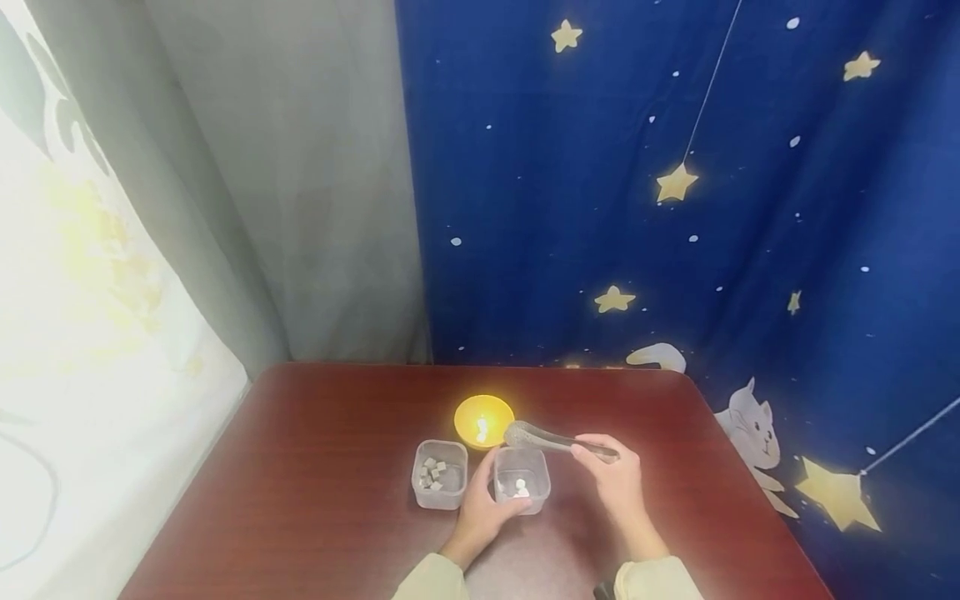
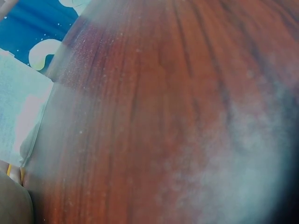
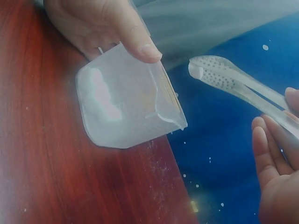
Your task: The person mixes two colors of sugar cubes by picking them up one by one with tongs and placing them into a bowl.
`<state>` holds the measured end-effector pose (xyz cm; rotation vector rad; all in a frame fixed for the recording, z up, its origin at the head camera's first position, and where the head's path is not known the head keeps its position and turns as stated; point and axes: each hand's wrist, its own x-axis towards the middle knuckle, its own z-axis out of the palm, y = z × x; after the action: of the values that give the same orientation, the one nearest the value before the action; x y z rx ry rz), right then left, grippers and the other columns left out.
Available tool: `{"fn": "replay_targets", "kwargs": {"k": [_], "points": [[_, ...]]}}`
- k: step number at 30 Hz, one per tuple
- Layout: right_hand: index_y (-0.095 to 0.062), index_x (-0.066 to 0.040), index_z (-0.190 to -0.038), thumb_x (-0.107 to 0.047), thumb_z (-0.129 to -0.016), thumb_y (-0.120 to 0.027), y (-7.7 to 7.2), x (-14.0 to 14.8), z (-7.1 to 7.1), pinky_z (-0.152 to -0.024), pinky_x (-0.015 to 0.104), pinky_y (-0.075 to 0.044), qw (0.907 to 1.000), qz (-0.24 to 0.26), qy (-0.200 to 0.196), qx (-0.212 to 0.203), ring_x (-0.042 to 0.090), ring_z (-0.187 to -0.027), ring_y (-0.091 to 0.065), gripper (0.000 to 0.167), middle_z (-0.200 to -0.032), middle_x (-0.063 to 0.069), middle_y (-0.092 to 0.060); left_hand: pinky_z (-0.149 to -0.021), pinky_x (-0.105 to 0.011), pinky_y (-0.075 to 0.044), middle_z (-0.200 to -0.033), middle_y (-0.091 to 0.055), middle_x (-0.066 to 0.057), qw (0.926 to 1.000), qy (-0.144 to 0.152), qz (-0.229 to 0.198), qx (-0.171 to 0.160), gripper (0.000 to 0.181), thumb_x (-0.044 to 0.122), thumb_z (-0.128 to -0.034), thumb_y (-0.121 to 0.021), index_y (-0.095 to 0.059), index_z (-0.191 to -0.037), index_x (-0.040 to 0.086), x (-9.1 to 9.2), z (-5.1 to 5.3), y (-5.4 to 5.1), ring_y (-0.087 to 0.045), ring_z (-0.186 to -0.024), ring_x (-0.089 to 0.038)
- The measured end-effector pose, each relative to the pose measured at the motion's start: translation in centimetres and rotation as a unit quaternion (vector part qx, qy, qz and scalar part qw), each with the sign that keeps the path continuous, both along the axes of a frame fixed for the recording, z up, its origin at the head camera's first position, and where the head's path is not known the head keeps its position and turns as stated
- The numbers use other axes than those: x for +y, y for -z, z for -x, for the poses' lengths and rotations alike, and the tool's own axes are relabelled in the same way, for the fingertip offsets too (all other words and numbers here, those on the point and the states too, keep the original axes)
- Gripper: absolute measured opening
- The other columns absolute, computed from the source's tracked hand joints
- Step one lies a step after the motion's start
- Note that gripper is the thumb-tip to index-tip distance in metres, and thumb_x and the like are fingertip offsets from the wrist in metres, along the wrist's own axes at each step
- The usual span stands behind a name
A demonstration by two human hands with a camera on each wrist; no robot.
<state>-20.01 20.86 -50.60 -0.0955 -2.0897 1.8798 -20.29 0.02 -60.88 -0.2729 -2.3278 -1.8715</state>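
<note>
My left hand (image 1: 480, 510) grips a clear square container (image 1: 522, 479) with a few white pieces (image 1: 521, 487) in it; thumb and fingers lie on its walls. My right hand (image 1: 617, 479) pinches grey tongs (image 1: 551, 439), whose tips are above the container's far edge, close to the yellow bowl (image 1: 483, 421). In the right wrist view a white piece (image 3: 195, 71) sits between the tips of the tongs (image 3: 219, 74), and my left thumb presses the container (image 3: 121, 98). The left wrist view has part of the container (image 2: 23, 102) at its left edge.
A second clear container (image 1: 440, 475) with several small greyish cubes stands left of my left hand. The yellow bowl, with something bright white inside, is behind the containers. Curtains hang beyond the table's (image 1: 315, 500) back edge.
</note>
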Motion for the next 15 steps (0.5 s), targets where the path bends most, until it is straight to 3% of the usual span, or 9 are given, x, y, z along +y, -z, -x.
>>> {"fn": "replay_targets", "kwargs": {"k": [6, 15], "points": [[-0.072, 0.006, -0.099, -0.001, -0.079, -0.078, -2.7, -1.1, -0.7, -0.066, 0.029, -0.057, 0.9998, 0.020, 0.006, 0.000, 0.016, -0.075, -0.070, 0.022, -0.085, 0.007, -0.073, -0.108, -0.049, -0.032, -0.145, -0.047, -0.002, 0.9999, -0.002, 0.011, 0.009, 0.099, 0.039, -0.0669, -0.087, -0.037, -0.149, 0.016, 0.1, 0.2, -0.1, -0.044, -0.130, -0.022], [-0.070, 0.010, -0.099, 0.002, -0.079, -0.077, -2.7, -1.8, -0.2, -0.065, 0.026, -0.056, 0.9985, 0.043, 0.016, 0.029, 0.013, -0.073, -0.069, 0.022, -0.083, 0.006, -0.073, -0.106, -0.052, -0.033, -0.142, -0.049, -0.008, 0.9997, -0.006, 0.015, 0.016, 0.100, 0.036, -0.0660, -0.088, -0.038, -0.148, 0.010, 0.2, -0.1, -0.1, -0.046, -0.128, -0.028]]}}
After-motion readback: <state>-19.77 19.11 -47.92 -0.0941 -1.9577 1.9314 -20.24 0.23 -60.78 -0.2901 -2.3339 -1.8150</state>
